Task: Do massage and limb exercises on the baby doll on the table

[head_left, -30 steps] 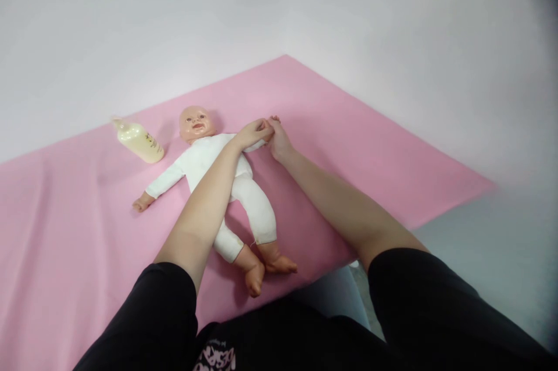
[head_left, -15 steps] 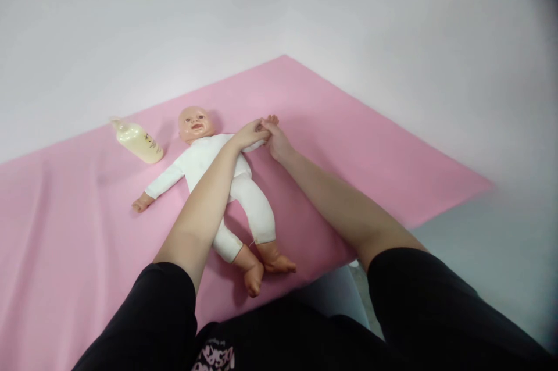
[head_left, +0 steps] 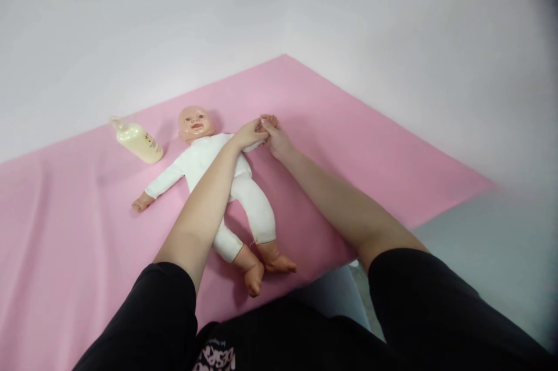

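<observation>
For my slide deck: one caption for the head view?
Both hands, left hand and right hand, grip the doll by one arm on a pink sheet.

A baby doll [head_left: 226, 185] at the frame's centre has a smooth, slightly shiny plastic head, hands and feet and a matt white cloth body. It lies on a soft, matt pink cloth sheet [head_left: 65, 231], lightly creased at the left. Upper left, a glossy cream plastic bottle [head_left: 138, 141].
</observation>
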Demonstrator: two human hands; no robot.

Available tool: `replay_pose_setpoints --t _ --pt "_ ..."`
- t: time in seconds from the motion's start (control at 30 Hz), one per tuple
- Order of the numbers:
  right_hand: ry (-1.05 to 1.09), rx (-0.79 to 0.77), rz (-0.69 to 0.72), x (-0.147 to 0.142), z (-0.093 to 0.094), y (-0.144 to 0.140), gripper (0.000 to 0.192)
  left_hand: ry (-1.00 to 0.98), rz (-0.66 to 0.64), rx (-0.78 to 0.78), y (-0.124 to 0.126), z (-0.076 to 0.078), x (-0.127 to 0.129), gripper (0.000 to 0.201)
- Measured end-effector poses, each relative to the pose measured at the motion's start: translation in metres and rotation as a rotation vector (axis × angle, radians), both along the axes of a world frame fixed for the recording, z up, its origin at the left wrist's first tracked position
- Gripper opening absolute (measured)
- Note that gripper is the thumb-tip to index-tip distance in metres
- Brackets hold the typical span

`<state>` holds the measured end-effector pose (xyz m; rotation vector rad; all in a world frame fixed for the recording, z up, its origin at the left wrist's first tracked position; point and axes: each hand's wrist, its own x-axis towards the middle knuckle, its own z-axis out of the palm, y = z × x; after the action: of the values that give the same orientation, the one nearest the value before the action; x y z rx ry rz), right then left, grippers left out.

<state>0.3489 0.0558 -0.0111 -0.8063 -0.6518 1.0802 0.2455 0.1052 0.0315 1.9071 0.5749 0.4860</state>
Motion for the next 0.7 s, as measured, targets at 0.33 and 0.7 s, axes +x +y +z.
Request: replay_pose_setpoints --t 0.33,0.7 --pt "0.037 -0.011 -0.048 -0.002 -0.003 0.001 0.052 0.013 -0.021 -0.027 0.003 -0.004 0.001 0.015" --pt "0.092 -0.109 -0.055 -0.004 0.008 -0.001 0.078 0.05 0.097 0.124 0.007 -0.005 0.0 0.058"
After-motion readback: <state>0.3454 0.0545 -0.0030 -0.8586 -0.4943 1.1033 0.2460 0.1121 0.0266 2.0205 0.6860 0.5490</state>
